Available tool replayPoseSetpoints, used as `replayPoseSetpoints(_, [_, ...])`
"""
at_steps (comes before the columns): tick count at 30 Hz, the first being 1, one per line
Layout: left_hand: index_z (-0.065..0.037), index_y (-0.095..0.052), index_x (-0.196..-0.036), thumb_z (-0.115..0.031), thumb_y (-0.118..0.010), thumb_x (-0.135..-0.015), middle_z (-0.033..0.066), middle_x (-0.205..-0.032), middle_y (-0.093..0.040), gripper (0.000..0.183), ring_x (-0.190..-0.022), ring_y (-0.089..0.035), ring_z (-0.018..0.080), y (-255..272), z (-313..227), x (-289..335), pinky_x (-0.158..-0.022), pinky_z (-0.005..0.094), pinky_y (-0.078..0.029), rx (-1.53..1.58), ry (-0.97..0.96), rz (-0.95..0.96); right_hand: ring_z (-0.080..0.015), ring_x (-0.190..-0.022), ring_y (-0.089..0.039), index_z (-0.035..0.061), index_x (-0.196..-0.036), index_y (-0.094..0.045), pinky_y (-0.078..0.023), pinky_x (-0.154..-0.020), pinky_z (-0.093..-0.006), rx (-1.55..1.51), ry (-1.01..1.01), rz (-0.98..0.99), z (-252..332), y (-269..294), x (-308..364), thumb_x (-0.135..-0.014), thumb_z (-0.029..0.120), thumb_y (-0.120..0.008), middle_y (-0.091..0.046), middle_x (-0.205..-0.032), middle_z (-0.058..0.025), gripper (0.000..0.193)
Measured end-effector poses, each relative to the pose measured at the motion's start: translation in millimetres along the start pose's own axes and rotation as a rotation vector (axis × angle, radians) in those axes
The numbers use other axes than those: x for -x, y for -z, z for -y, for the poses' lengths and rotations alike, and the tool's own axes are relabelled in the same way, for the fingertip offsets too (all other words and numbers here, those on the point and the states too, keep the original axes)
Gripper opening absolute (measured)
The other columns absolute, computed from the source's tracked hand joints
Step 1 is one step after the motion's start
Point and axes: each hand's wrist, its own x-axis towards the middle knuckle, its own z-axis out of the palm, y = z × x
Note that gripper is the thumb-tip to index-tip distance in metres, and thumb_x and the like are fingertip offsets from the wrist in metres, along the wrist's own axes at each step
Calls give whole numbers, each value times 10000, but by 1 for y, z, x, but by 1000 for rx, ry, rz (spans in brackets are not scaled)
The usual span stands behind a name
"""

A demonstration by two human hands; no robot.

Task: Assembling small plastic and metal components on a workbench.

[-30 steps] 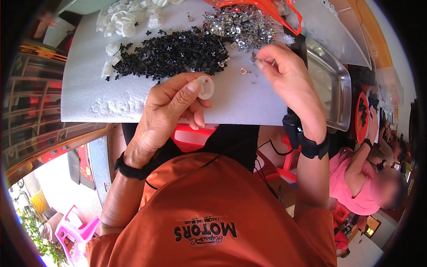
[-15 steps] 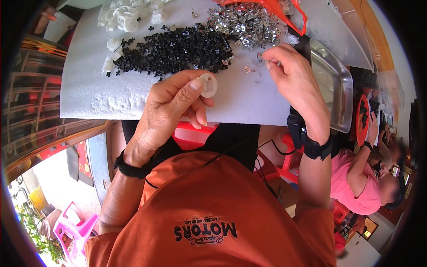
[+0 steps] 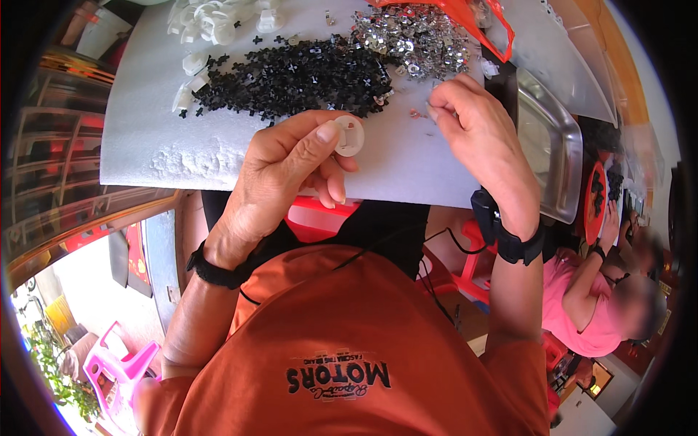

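My left hand (image 3: 280, 160) pinches a round white plastic disc (image 3: 354, 136) between thumb and forefinger, just above the front part of the white-covered table (image 3: 407, 171). A slot-like cutout shows in the disc's middle. My right hand (image 3: 480, 127) is to the right of it, thumb and fingertips pressed together; whatever lies between them is too small to make out. Beyond the hands spreads a heap of small black cross-shaped pieces (image 3: 291, 76). A pile of small shiny metal clips (image 3: 414, 43) lies behind and left of my right hand.
More white plastic parts (image 3: 207, 22) lie at the far left of the table. A red plastic bag (image 3: 499, 36) sits by the metal clips. A steel tray (image 3: 571, 156) stands right of my right hand. Another person in pink (image 3: 571, 312) works at the far right, beside a red basin (image 3: 595, 192).
My right hand has drawn its fingertips slightly back from the edge of the metal clips, and the fingers have closed. My left hand still holds the disc. The whole view has shifted slightly.
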Motion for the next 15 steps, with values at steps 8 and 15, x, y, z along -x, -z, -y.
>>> replayPoseSetpoints(8, [42, -542, -1181, -308, -466, -990, 103, -840, -617, 406, -613, -595, 127, 3, 1, 1, -569, 232, -515, 99, -7, 36, -147, -658, -519, 3, -884, -549, -422, -604, -272, -239, 81, -99, 19, 14, 9, -842, 7, -610, -529, -787, -61, 74])
replayPoseSetpoints(15, [50, -555, -1140, -337, -450, -993, 115, -828, -616, 427, -597, -596, 134, 7, 2, -1, -539, 232, -489, 155, 5, 87, -140, -653, -497, 1, -883, -559, -408, -570, -256, -502, 349, -157, 65, -11, 14, -818, -66, -622, -512, -783, -60, 113])
